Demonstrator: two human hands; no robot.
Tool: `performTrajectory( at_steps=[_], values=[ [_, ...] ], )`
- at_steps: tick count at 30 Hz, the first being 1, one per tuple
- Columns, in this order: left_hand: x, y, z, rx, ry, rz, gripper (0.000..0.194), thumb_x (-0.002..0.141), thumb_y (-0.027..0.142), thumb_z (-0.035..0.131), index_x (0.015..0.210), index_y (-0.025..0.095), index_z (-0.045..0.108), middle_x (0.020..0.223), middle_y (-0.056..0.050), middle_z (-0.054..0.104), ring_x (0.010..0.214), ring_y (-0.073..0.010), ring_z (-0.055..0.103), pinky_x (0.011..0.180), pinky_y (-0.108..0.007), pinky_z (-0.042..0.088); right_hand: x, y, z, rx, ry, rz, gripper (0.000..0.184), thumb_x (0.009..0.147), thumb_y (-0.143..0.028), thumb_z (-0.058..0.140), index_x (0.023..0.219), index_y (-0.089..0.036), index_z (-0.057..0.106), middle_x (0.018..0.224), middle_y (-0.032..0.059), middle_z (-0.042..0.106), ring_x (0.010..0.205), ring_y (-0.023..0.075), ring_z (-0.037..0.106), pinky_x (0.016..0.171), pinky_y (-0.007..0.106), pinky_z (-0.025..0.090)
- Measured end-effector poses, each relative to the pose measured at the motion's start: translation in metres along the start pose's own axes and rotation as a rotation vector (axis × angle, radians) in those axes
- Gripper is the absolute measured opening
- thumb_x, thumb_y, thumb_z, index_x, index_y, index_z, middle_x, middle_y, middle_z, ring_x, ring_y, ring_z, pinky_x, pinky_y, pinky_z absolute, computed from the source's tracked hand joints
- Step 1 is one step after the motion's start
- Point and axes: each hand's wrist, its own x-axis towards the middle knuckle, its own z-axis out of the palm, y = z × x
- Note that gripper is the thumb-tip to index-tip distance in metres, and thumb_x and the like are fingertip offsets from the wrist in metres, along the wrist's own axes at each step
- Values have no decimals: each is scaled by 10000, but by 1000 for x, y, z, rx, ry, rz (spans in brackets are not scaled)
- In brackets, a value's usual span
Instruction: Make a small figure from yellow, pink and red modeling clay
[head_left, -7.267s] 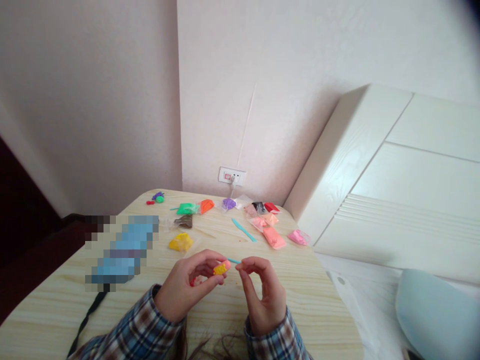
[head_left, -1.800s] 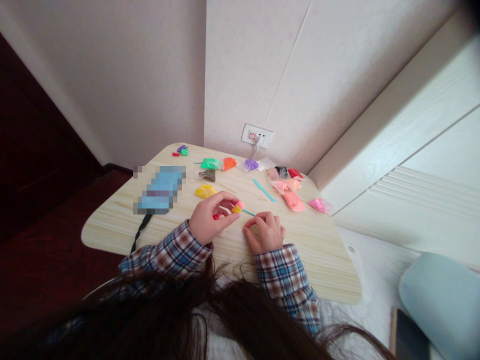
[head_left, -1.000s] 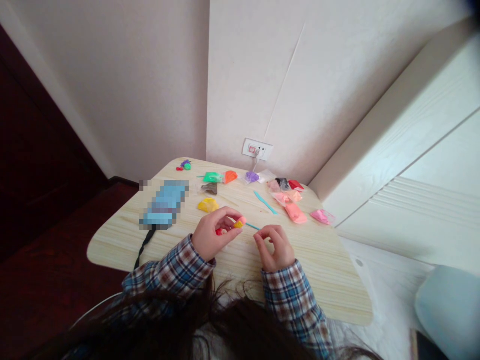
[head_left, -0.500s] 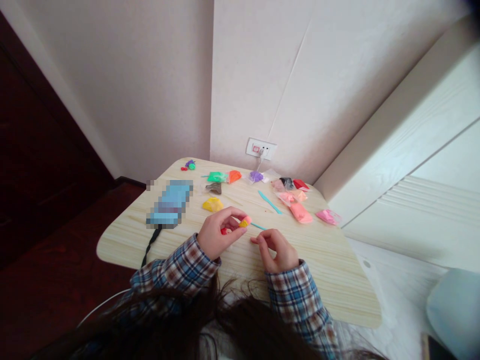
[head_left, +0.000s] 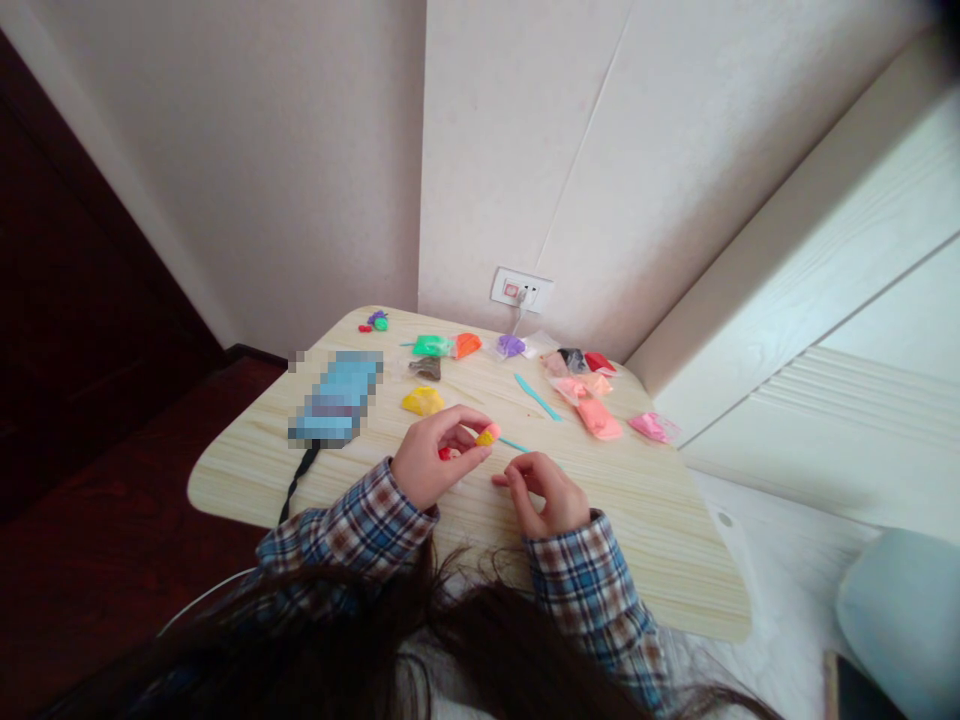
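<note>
My left hand (head_left: 435,458) pinches a small yellow piece of modelling clay (head_left: 485,438) between thumb and fingertips, above the table. A red and whitish lump (head_left: 449,454) shows under its curled fingers; whether it is held or lies on the table I cannot tell. To the right, my right hand (head_left: 550,495) has thumb and index tip pressed together, close to the tabletop. Anything between those fingertips is too small to make out. Just beyond both hands lies a thin blue stick tool (head_left: 514,444), and farther back a flat blue clay knife (head_left: 537,397).
On the wooden table (head_left: 660,540), a yellow clay packet (head_left: 423,401) and a green packet (head_left: 433,346) lie behind my left hand. Pink packets (head_left: 598,418) sit at the back right. A blurred phone-like device (head_left: 337,397) with a black cord lies left. Small clay shapes (head_left: 379,322) occupy the far-left corner.
The whole view has shifted slightly. My right hand has turned a little, its fingertips still together. My left hand keeps its pinch on the yellow clay.
</note>
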Motion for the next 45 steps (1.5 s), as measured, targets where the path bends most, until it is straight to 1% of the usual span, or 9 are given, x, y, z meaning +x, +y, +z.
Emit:
performTrajectory(
  at_steps=[2,7,12,23,25,28,34,40,45],
  values=[
    [0,0,0,-1,5,2,239,684,241,645,898,151,590,773,-23,627,666,-125,610,543,-191,472,0,-1,0,-22,-3,-20,173,856,-291,406,735,-205,496,699,30,623,627,131,671,565,222,542],
    [0,-1,-1,14,9,8,238,697,252,636,908,152,592,757,-26,635,656,-124,601,567,-204,484,0,-2,-1,5,14,34,162,860,-301,426,748,-206,494,665,19,629,587,126,673,520,204,530],
    [0,-2,-1,19,12,19,237,704,260,632,912,155,594,773,-26,632,657,-121,596,557,-197,479,1,1,1,-4,17,-22,178,844,-299,420,718,-205,504,695,35,622,611,132,661,561,235,556],
    [0,-2,0,7,19,26,242,692,252,636,905,147,590,780,-26,627,641,-114,591,583,-211,491,2,-3,-8,116,94,67,168,851,-316,462,741,-198,510,706,42,640,688,159,684,582,250,541],
    [0,-1,0,-5,24,38,234,690,248,637,895,146,589,810,-29,631,635,-105,587,586,-207,491,4,0,-9,57,115,10,148,842,-289,471,745,-195,533,730,52,638,716,165,663,625,280,539],
    [1,0,0,-22,32,46,232,687,249,641,888,146,589,826,-28,634,627,-97,582,580,-200,490,5,5,-9,-133,112,-110,136,806,-248,499,729,-187,594,806,77,620,804,188,617,743,343,510],
    [1,0,0,-29,36,45,227,684,240,643,883,146,587,841,-27,641,635,-97,591,585,-195,500,0,3,-5,-419,68,-108,131,784,-263,543,728,-225,656,1030,54,608,970,210,577,935,411,332],
    [1,-2,0,-23,37,49,235,688,240,642,895,145,585,849,-28,640,645,-99,595,603,-201,502,-4,5,-9,-444,84,-114,143,797,-263,535,779,-254,677,1065,38,614,997,191,567,938,361,297],
    [0,-1,0,-33,36,46,238,688,238,644,898,143,585,837,-28,642,638,-101,592,587,-200,495,-3,7,-6,-488,57,-86,53,740,-260,613,762,-243,659,1093,35,608,1012,207,553,941,375,278]
  ],
)
